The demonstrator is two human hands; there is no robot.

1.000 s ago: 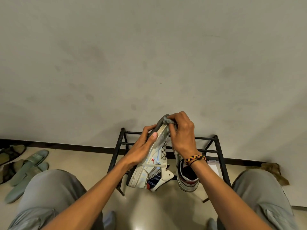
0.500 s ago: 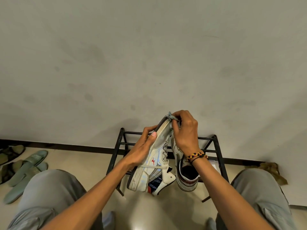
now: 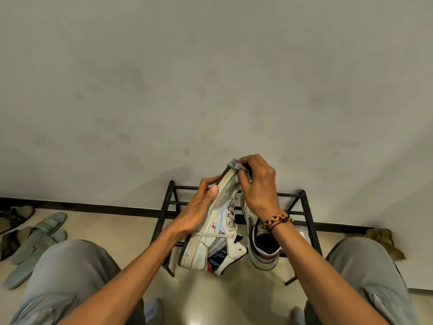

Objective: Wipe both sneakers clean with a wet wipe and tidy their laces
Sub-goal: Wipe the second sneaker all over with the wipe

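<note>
My left hand [image 3: 196, 216] grips a white sneaker [image 3: 212, 242] with red and navy trim, held in the air on its side, toe up and away from me. Its loose lace crosses the side below my left palm. My right hand [image 3: 256, 186] pinches a crumpled grey wet wipe [image 3: 235, 166] against the toe tip of that sneaker. The second white sneaker [image 3: 263, 249] rests on the black metal shoe rack [image 3: 311, 233] just right of the held one, its opening toward me, partly hidden by my right wrist.
The rack stands against a pale wall with a dark skirting board. Green slippers [image 3: 39, 233] and dark sandals [image 3: 14, 216] lie on the floor at left. A brown rag [image 3: 384, 240] lies at right. A white packet [image 3: 302, 232] sits on the rack. My knees frame the bottom corners.
My right hand with the wipe has slid up from the toe's side to its tip. The held sneaker has barely shifted.
</note>
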